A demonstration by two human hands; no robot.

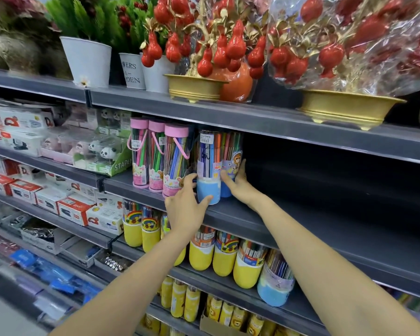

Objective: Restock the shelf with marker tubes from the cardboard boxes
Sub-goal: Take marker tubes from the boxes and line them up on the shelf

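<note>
Seating two blue-based marker tubes (pixel 208 166) on the shelf (pixel 301 229) beside the pink-lidded tubes (pixel 176 156) — my left grip (pixel 188 206) cups the front tube, right grip (pixel 237 183) steadies the rear; slide both back evenly, upright.

My left hand (pixel 184 209) grips front blue-capped marker tube (pixel 208 170); right hand (pixel 238 183) touches the tube behind (pixel 230 151), seemingly steadying it on shelf (pixel 301 229).

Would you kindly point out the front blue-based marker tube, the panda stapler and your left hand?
front blue-based marker tube (pixel 208 190): head view, blue base.
panda stapler (pixel 108 152): head view, face.
left hand (pixel 186 210): head view, back.
</note>
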